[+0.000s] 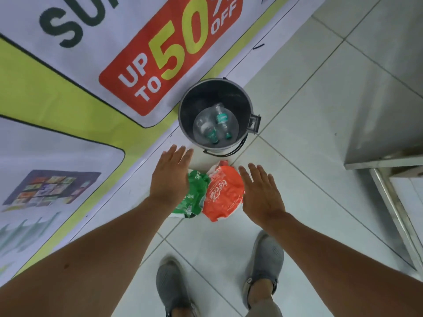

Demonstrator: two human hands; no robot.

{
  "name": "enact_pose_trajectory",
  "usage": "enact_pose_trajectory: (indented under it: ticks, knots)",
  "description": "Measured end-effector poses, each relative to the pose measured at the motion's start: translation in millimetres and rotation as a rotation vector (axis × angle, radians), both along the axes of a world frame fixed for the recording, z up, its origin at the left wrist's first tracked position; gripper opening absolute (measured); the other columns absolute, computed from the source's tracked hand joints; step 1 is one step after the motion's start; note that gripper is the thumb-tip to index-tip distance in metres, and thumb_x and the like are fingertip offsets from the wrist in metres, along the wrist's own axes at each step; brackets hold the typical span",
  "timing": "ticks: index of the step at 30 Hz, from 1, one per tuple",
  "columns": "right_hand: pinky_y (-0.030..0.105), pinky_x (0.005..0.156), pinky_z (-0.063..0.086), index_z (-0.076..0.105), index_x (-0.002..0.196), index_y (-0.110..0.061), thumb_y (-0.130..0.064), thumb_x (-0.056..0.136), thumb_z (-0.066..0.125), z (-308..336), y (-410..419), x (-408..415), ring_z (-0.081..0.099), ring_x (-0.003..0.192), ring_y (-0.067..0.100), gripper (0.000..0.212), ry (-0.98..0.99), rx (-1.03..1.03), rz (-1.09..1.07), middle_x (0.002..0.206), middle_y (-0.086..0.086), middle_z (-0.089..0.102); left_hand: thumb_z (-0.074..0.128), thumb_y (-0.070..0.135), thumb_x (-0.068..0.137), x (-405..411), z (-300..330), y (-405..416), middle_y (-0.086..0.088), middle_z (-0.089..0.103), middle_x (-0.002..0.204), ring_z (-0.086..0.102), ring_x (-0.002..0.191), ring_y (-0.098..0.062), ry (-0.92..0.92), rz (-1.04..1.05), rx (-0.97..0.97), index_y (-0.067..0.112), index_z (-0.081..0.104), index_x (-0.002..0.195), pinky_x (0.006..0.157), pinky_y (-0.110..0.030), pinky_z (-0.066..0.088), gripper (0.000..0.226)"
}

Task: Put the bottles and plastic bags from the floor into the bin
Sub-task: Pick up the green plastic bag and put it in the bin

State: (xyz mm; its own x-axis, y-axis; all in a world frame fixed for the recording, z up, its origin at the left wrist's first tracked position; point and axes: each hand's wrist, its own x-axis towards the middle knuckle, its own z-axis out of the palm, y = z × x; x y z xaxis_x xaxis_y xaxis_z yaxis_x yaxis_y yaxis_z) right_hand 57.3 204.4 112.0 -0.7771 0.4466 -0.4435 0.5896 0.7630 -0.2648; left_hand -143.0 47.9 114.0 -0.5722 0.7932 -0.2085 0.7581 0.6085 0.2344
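A dark grey bin (185, 106) stands on the white tiled floor. Inside it lie two clear bottles with green labels (220, 120) (208, 131). In front of the bin, a crumpled green plastic bag (195, 195) and a crumpled red plastic bag (223, 193) lie side by side on the floor. My left hand (169, 177) hovers flat over the green bag's left side, fingers apart, holding nothing. My right hand (261, 193) is spread just right of the red bag, also holding nothing.
A large printed banner (91, 65) covers the floor at the left. A steel cabinet or table (384, 110) with a metal leg stands at the right. My two grey shoes (171, 287) (265, 259) are on the tiles below the bags.
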Motion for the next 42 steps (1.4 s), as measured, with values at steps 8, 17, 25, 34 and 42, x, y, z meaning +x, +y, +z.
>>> enact_pose_trajectory:
  ticks: [8, 17, 25, 34, 42]
  knots:
    - [0.058, 0.12, 0.022, 0.023, 0.158, -0.014, -0.021, 0.091, 0.062, -67, -79, -24, 0.018, 0.151, 0.042, 0.078, -0.037, -0.067, 0.145, 0.164, 0.02, 0.021, 0.057, 0.028, 0.097, -1, -78, -102, -0.017, 0.026, 0.166, 0.018, 0.155, -0.037, -0.15, 0.047, -0.281, 0.014, 0.021, 0.16, 0.125, -0.051, 0.02, 0.074]
    - [0.062, 0.122, 0.011, -0.003, 0.16, -0.029, -0.054, 0.084, 0.068, -171, -114, -69, -0.012, 0.153, 0.039, 0.107, -0.084, -0.014, 0.366, 0.168, 0.014, -0.014, 0.037, 0.062, 0.099, -2, -175, -134, -0.011, -0.015, 0.17, -0.019, 0.155, -0.034, -0.18, 0.017, -0.343, 0.036, -0.002, 0.16, 0.119, -0.071, 0.001, 0.076]
    - [0.057, 0.122, 0.005, 0.017, 0.159, -0.032, -0.052, 0.087, 0.068, -219, -110, -75, -0.005, 0.152, 0.046, 0.09, -0.082, 0.042, 0.432, 0.168, 0.018, -0.008, 0.047, 0.054, 0.1, 3, -236, -149, -0.01, -0.015, 0.17, -0.014, 0.156, -0.035, -0.342, 0.121, -0.188, 0.041, 0.03, 0.155, 0.113, -0.077, 0.023, 0.058]
    - [0.056, 0.096, 0.053, 0.049, 0.146, -0.025, -0.017, 0.093, 0.066, -198, -123, -65, 0.008, 0.153, 0.044, 0.056, 0.007, -0.034, 0.36, 0.168, 0.017, 0.012, 0.069, 0.006, 0.09, 9, -223, -149, -0.014, 0.024, 0.167, 0.026, 0.153, -0.035, -0.261, 0.195, -0.055, 0.02, 0.055, 0.143, 0.102, -0.059, 0.052, 0.057]
    - [0.059, 0.083, 0.06, 0.053, 0.143, -0.024, -0.011, 0.089, 0.071, -91, -115, -52, 0.016, 0.151, 0.046, 0.058, 0.107, -0.042, 0.293, 0.166, 0.017, 0.019, 0.064, 0.002, 0.087, 0, -93, -139, -0.012, 0.027, 0.167, 0.026, 0.154, -0.031, -0.237, 0.172, -0.06, 0.016, 0.051, 0.147, 0.105, -0.05, 0.051, 0.064]
